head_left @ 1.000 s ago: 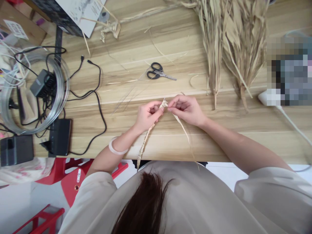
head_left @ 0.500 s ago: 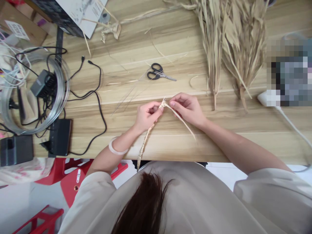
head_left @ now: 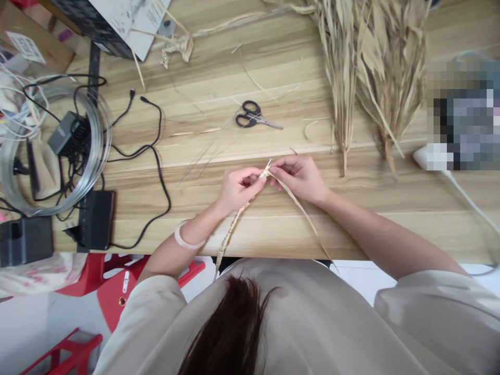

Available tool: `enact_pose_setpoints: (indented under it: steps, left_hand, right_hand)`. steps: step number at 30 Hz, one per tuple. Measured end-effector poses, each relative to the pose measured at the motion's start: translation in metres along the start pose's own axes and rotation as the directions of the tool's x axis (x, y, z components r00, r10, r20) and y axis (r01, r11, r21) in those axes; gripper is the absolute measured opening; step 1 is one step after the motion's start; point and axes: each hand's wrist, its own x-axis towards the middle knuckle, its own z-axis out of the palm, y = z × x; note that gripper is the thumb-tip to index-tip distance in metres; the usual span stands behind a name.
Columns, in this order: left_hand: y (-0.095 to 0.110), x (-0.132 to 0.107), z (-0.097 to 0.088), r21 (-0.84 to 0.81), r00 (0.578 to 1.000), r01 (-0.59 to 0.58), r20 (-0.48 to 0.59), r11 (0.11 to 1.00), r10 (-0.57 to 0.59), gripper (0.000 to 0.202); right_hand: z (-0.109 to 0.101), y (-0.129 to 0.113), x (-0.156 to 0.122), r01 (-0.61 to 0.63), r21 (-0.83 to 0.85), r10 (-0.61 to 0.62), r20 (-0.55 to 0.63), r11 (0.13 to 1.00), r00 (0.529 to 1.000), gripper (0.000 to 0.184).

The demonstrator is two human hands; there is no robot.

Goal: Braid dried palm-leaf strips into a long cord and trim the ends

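Note:
My left hand (head_left: 242,188) is closed on a braided cord of pale dried leaf (head_left: 227,234). The cord's finished length hangs from under the hand past the table's front edge. At its upper end, my right hand (head_left: 299,176) pinches beside the knotted tip, the fingertips of both hands almost touching. A long loose leaf strip (head_left: 303,212) runs from there down to the right, over the table edge. Beyond the hands lie scissors with black handles (head_left: 255,115).
Bundles of dried leaves (head_left: 385,78) lie at the back right. On the left are a coil of clear tubing or wire (head_left: 97,156), black cables (head_left: 159,156) and a black box (head_left: 97,220). Leaf scraps (head_left: 179,49) sit by a carton (head_left: 117,23). Red stools (head_left: 113,291) stand below.
My right hand has shifted slightly down and left, closing in on the cord's tip. The loose strip now hangs further down, past the table edge.

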Motion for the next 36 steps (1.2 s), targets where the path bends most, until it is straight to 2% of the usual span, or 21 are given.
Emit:
enact_pose_setpoints:
  steps: [7,11,16,26,30,36]
  left_hand:
    - [0.0027,0.0008,0.0,-0.078,1.0,0.025,0.019,0.997,-0.023,0.023]
    - [0.0029,0.0013,-0.0001,-0.075,0.999,0.034,0.012,0.997,-0.033,0.023]
    - [0.0026,0.0006,0.0006,-0.069,0.999,0.037,0.018,0.997,-0.036,0.023]
    - [0.0045,0.002,0.0005,-0.152,0.997,0.073,0.01,0.986,-0.073,0.023]
    - [0.0048,0.003,0.0008,-0.177,0.996,0.09,0.002,0.98,-0.091,0.025]
    - [0.0046,0.0031,0.0003,-0.207,0.994,0.113,0.021,0.972,-0.111,0.026]
  right_hand:
    - [-0.0027,-0.0002,0.0016,0.051,0.087,-0.053,0.022,0.995,0.998,0.022]
    - [-0.0033,0.0,0.0019,0.03,0.113,-0.026,-0.036,0.993,0.999,0.022]
    - [-0.0019,0.0,0.0016,0.022,0.179,0.0,-0.121,0.984,0.993,0.032]
    - [-0.0044,0.004,0.0038,0.029,0.235,0.001,-0.128,0.972,0.992,0.034]
    - [-0.0049,0.0036,0.0052,-0.017,0.295,0.045,-0.088,0.955,0.995,0.036]
    - [-0.007,-0.0021,0.0063,-0.175,0.439,0.152,0.088,0.881,0.985,0.035]
